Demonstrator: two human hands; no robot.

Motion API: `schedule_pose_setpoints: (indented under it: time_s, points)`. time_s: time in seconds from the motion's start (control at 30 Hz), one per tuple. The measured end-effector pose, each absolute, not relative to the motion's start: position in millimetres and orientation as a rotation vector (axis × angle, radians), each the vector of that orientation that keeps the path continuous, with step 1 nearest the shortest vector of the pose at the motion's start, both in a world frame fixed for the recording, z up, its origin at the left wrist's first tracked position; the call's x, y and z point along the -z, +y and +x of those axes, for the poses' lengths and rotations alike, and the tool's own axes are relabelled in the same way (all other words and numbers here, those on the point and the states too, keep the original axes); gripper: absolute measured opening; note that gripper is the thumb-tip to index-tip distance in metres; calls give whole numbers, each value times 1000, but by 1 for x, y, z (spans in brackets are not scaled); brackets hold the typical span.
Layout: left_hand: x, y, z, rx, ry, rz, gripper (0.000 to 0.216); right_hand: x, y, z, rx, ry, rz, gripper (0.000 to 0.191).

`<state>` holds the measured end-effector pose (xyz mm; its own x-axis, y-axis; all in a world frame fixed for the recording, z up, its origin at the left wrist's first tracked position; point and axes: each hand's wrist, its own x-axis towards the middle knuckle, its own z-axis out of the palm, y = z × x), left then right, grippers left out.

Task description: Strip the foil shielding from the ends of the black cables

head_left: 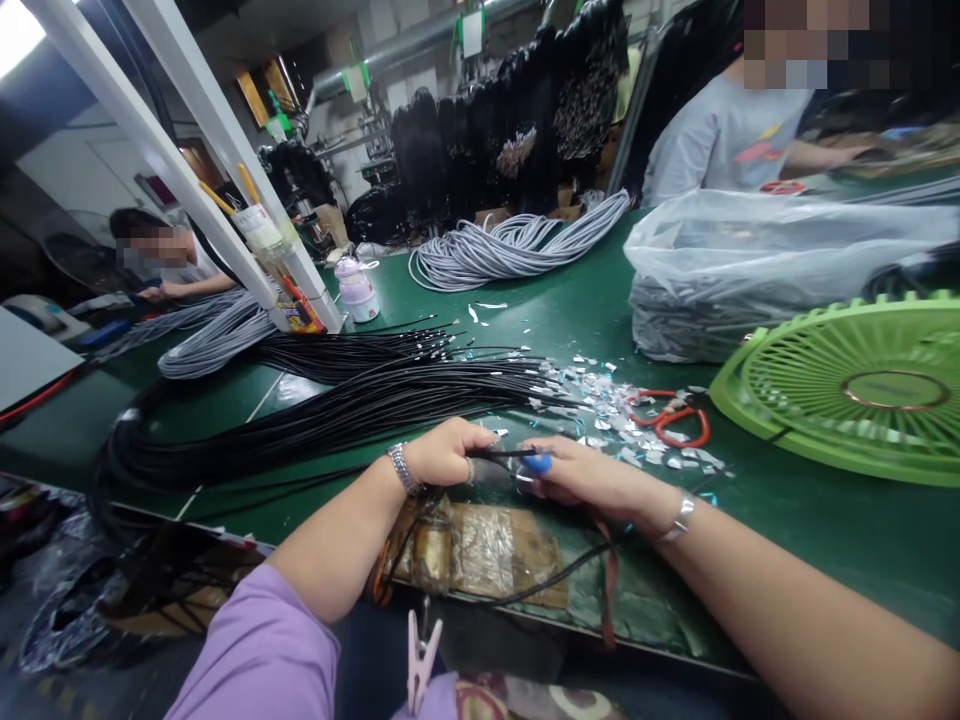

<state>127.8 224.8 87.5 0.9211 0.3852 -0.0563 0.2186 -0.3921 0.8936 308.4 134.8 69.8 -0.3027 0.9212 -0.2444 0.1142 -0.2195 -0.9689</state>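
A thin black cable (513,453) runs between my two hands, just above the near edge of the green table. My left hand (441,456) is closed on it, with the thumb on top. On the other side my right hand (574,474) pinches the cable near a finger with a blue cover; the fingertips are partly blurred. A long bundle of black cables (352,398) lies beyond my hands, tips toward the right. White and bluish scraps (600,405) are scattered by those tips, beside red-handled scissors (681,424). A taped cardboard piece (495,545) lies below my hands.
A green fan (862,388) stands at the right, in front of a clear plastic bag (697,300) with grey contents. Coiled grey cables (510,252) and a purple bottle (357,292) are farther back. White posts (202,130) rise at the left. Two people sit across the tables.
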Motion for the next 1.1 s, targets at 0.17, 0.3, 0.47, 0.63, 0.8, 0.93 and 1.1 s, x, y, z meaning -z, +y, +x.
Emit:
schedule_pose_setpoints:
  time_s: [0.17, 0.3, 0.47, 0.63, 0.8, 0.93, 1.1]
  points:
    - [-89, 222, 129, -131, 423, 1944, 26, -64, 132, 298, -1637, -1367, -1186, 47]
    - [-90, 222, 128, -85, 416, 1875, 34, -62, 137, 301, -1557, -1310, -1225, 44]
    - [-92, 224, 126, -77, 387, 1887, 36, -56, 152, 313, -1134, -1162, -1440, 43]
    - [-93, 225, 124, -158, 413, 1925, 34, -50, 161, 313, -728, -1709, -1620, 30]
    - [-100, 227, 119, -317, 551, 2003, 35, -54, 160, 306, -538, -1919, -1847, 17]
    - [-125, 215, 107, -552, 678, 1891, 43, -60, 158, 305, -486, -1990, -1857, 19]
    - [-158, 163, 59, -705, 769, 1736, 46, -62, 156, 305, -467, -2065, -1843, 22]
